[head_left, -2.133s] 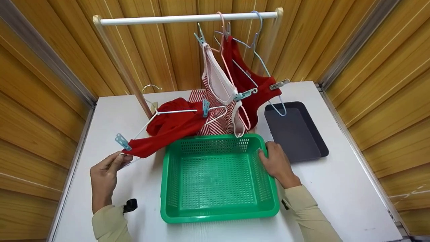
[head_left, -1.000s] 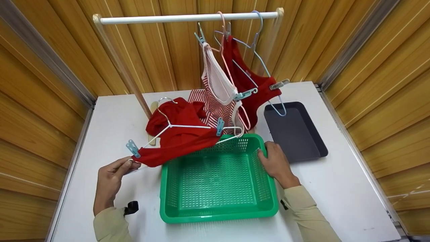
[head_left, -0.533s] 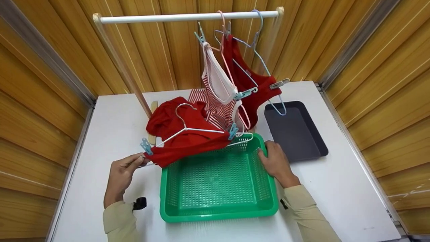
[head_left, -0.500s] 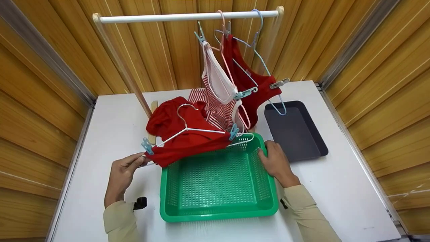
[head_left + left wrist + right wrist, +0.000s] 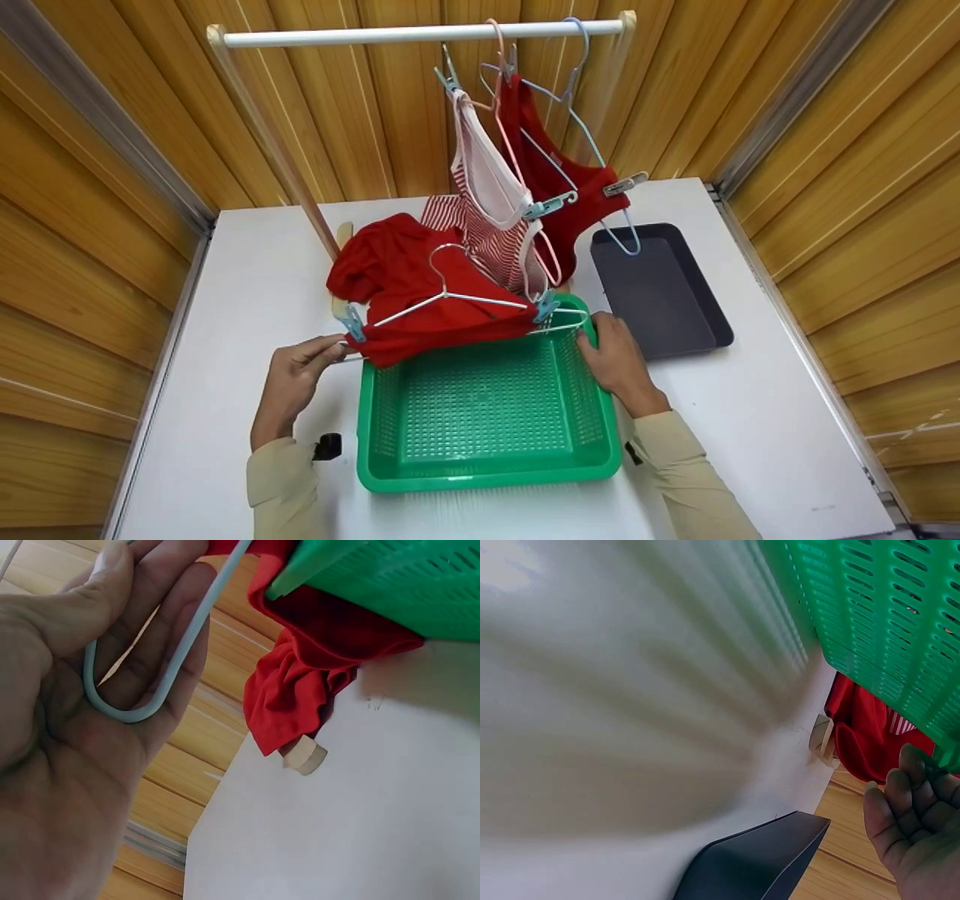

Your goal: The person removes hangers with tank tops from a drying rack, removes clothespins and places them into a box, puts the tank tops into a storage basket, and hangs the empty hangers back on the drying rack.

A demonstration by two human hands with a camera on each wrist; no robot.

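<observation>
In the head view my left hand (image 5: 294, 382) pinches the left end of a pale wire hanger (image 5: 405, 309) and the cloth corner there. The hanger's rounded end (image 5: 131, 716) lies across the fingers in the left wrist view. Two blue clothespins (image 5: 352, 324) fix a red garment (image 5: 450, 330) to the hanger, its cloth draping behind the basket's back rim. The hanger's right end overlaps the basket's back right corner. My right hand (image 5: 619, 364) grips the right rim of a green perforated basket (image 5: 491, 480), thumb inside, fingers outside. Nothing lies in the basket.
Behind stands a rack with a white rail (image 5: 360, 35). A pink hanger (image 5: 501, 97) with a striped garment (image 5: 499, 247) and a blue hanger (image 5: 581, 124) with a red top (image 5: 577, 210) hang from it. A dark tray (image 5: 660, 292) lies at right.
My left hand has moved right, bringing the hanger and red garment right and towards me, over the basket's back rim. My right hand and the basket have stayed nearly still.
</observation>
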